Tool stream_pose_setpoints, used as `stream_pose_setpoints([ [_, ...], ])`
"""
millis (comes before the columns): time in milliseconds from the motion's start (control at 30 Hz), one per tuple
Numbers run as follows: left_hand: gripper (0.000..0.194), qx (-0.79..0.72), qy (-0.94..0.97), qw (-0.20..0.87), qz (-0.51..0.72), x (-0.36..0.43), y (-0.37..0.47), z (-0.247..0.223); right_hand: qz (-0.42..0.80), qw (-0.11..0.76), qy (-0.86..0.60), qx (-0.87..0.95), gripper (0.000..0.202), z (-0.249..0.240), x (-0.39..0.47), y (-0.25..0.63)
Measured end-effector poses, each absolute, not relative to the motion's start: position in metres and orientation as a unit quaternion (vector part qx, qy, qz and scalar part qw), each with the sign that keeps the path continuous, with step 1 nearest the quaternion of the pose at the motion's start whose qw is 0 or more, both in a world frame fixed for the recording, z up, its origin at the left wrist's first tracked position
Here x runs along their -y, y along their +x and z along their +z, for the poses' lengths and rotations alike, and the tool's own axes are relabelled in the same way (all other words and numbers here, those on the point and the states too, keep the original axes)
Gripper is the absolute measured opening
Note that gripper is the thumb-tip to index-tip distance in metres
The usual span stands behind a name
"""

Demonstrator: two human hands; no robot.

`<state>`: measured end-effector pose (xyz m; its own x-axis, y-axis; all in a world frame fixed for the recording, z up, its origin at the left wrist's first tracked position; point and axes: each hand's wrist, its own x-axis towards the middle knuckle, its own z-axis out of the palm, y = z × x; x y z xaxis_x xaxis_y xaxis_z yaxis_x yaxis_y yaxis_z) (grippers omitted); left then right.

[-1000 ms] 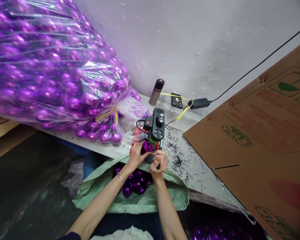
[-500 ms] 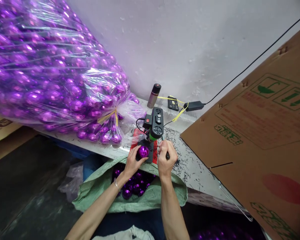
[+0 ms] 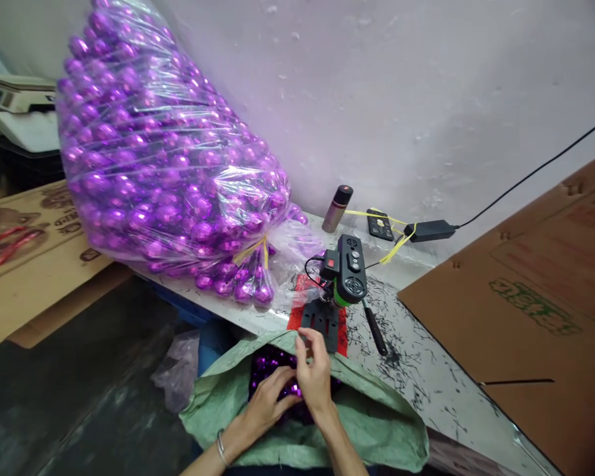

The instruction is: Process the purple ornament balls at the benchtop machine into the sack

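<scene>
One ball is showing between the left hand's finger and thumb, just inside the mouth of the sack; whether they are gripping it, I cannot tell. Other balls are lying deeper inside, partly hidden. The right hand is hovering over the sack beside the left, its fingers curling and its thumb rising towards them; whether they are pinching anything small, I cannot tell.

The work is looking part-way along: loose balls are waiting in the sack, and no ball is sitting on the base of the press. Its handle is slanting down, neither hand holding it. Whether the visible ball is finished is not showing.

Counting outward: one sack is lying open, one press is standing on one red mat, and dark clippings are littering the table, too many to count. One tied bag is bulging with uncountable balls. One can and one adapter are resting behind the press; one large carton is leaning in at the right.
</scene>
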<state>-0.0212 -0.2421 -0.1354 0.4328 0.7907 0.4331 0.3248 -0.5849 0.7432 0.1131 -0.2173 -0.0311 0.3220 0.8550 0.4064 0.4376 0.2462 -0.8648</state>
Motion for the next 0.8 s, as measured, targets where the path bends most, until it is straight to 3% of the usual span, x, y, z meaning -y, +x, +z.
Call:
stream_pose_setpoints([
  [67, 0.026, -0.359, 0.783, 0.225, 0.456, 0.226, -0.030, -0.116, 0.175, 0.544, -0.557, 0.603, 0.024, -0.031, 0.195, 0.097],
  [167, 0.027, -0.432, 0.718, 0.070, 0.541, 0.185, -0.059, -0.082, 0.176, 0.546, -0.548, 0.609, 0.031, -0.024, 0.138, 0.075],
  [267, 0.048, -0.530, 0.627, -0.036, 0.570, 0.132, -0.097, -0.052, 0.259, 0.567, -0.580, 0.525, 0.048, -0.015, 0.071, 0.053],
  [333, 0.071, -0.593, 0.564, -0.049, 0.573, 0.097, -0.120, -0.041, 0.352, 0.555, -0.591, 0.468, 0.050, -0.009, 0.034, 0.040],
  [433, 0.094, -0.668, 0.495, -0.012, 0.555, 0.055, -0.141, -0.039, 0.391, 0.551, -0.574, 0.463, 0.045, 0.000, 0.003, 0.025],
  [567, 0.100, -0.700, 0.461, 0.037, 0.545, 0.019, -0.141, -0.049, 0.385, 0.588, -0.547, 0.455, 0.044, 0.010, -0.007, 0.018],
  [800, 0.099, -0.669, 0.454, -0.001, 0.588, -0.017, -0.127, -0.060, 0.368, 0.631, -0.533, 0.426, 0.049, 0.009, 0.002, 0.013],
])
